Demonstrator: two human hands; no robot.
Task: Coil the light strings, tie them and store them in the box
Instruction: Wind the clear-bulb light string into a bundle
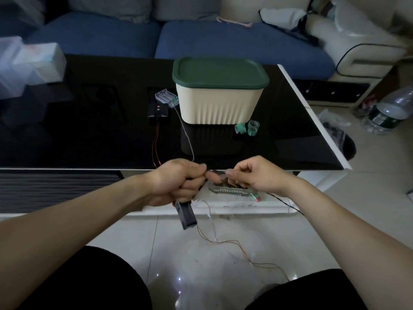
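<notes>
Wire [220, 241] is pinched between the left hand [176, 182] and right hand [252, 175] below the tabletop [100, 130] edge. A black battery pack [186, 214] is gripped in the left fist. The lidded box [220, 101] is stood on the tabletop.

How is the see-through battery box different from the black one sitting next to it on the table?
The clear battery box is see-through and touches the cream storage box; the black battery box is dark, with small red and green spots on top. A pale wire leaves the clear one, red wires the black one. Both rest on the black table.
</notes>
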